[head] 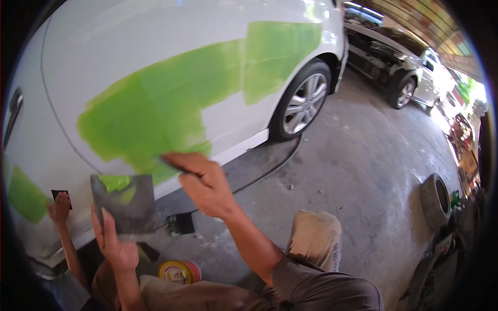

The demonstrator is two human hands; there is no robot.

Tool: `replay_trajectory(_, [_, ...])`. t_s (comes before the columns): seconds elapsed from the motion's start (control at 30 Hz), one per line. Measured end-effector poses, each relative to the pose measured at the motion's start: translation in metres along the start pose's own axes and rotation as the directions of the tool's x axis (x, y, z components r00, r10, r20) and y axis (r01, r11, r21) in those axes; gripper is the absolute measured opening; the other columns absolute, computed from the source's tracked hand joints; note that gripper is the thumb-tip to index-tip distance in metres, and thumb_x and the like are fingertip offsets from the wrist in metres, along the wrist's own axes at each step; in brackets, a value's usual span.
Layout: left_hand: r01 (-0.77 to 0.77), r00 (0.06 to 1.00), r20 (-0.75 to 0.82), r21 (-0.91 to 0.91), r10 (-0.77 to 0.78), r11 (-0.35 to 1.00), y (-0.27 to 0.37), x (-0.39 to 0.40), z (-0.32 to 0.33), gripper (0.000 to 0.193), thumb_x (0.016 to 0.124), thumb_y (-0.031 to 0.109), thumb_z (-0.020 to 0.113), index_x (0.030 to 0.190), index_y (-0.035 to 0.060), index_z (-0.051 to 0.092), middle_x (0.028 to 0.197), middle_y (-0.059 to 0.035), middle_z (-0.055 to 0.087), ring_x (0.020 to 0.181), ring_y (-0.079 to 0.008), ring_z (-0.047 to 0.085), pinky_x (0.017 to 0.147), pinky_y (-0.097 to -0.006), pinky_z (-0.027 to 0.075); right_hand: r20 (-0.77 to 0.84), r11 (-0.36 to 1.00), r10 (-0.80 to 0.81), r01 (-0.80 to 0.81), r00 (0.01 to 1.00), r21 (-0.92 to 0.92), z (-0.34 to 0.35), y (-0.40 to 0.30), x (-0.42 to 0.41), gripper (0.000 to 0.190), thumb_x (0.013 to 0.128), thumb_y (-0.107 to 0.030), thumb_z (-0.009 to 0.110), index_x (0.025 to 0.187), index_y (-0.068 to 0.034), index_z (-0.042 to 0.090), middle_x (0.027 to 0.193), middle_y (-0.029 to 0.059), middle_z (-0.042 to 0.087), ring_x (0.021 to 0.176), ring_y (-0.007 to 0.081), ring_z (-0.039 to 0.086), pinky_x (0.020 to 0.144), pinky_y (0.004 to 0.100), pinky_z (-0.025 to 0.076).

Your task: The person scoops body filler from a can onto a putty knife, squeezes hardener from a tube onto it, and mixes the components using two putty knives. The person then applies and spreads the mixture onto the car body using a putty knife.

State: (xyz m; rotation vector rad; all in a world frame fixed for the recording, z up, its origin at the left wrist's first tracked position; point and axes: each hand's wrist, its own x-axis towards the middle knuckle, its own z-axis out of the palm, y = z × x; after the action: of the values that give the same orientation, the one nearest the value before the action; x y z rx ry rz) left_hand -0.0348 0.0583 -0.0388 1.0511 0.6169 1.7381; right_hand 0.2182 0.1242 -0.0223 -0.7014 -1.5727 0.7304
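Observation:
My left hand [116, 247] holds up a dark, square mixing board [136, 212] with a mound of bright green body filler [113, 182] near its top edge. My right hand [208, 186] grips a dark spreader [173, 162], slightly blurred, with its edge at the lower part of a green filler patch [136, 112]. That patch covers a broad area of the white car body [229, 120]. Its right part reaches towards the wheel arch, and its surface shows overlapping, partly translucent strokes. Whether the spreader touches the panel, I cannot tell.
At the left, another person's hand [60, 208] presses a dark sheet [62, 196] beside a smaller green patch [27, 194]. A round tin [175, 272] and a dark square pad [181, 223] are on the concrete floor. A hose [272, 171] runs towards the wheel [305, 103]. A tire [435, 202] stands right.

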Motion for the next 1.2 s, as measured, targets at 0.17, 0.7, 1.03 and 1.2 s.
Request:
replay_trajectory(0.17, [-0.219, 0.970, 0.006, 0.452, 0.243, 0.864, -0.031, 0.016, 0.019, 0.045, 0.110, 0.013, 0.051, 0.152, 0.0003, 0.041, 0.135, -0.0051, 0.055, 0.115, -0.0074, 0.051, 0.099, -0.0235, 0.043, -0.141, 0.938, -0.282, 0.241, 0.949, -0.248, 0.007, -0.017, -0.003, 0.052, 0.075, -0.006, 0.057, 0.126, 0.002, 0.067, 0.129, 0.0209, 0.065, 0.120, 0.0392, 0.060, 0.101, 0.0437, 0.044])
replay_trajectory(0.7, [-0.434, 0.879, 0.210, 0.723, 0.427, 0.538, -0.016, 0.011, 0.024, 0.042, 0.110, 0.017, 0.048, 0.146, -0.0053, 0.043, 0.131, -0.0122, 0.056, 0.118, -0.0151, 0.052, 0.103, -0.0306, 0.041, 0.197, 0.883, -0.152, 0.222, 0.969, -0.413, 0.055, -0.039, -0.007, 0.060, 0.070, -0.013, 0.065, 0.131, -0.008, 0.068, 0.133, 0.0135, 0.063, 0.116, 0.0335, 0.062, 0.088, 0.0431, 0.039])
replay_trajectory(1.03, [-0.358, 0.885, -0.038, 0.582, 0.464, 0.730, -0.009, 0.011, -0.001, 0.038, 0.112, 0.018, 0.044, 0.143, -0.0034, 0.044, 0.127, -0.0070, 0.056, 0.112, -0.0107, 0.050, 0.102, -0.0266, 0.039, -0.117, 0.484, -0.529, 0.186, 0.840, -0.855, 0.035, 0.026, 0.107, 0.060, 0.077, 0.007, 0.064, 0.135, -0.009, 0.063, 0.144, 0.0101, 0.054, 0.135, 0.0305, 0.051, 0.093, 0.0488, 0.038])
replay_trajectory(1.2, [-0.290, 0.915, -0.083, 0.543, 0.394, 0.788, -0.010, 0.008, -0.004, 0.038, 0.112, 0.018, 0.045, 0.144, -0.0032, 0.044, 0.129, -0.0072, 0.056, 0.113, -0.0100, 0.050, 0.102, -0.0263, 0.040, -0.082, 0.363, -0.615, 0.190, 0.784, -0.912, 0.030, 0.041, 0.146, 0.059, 0.079, 0.008, 0.063, 0.136, -0.010, 0.062, 0.144, 0.0086, 0.054, 0.138, 0.0289, 0.049, 0.093, 0.0491, 0.037])
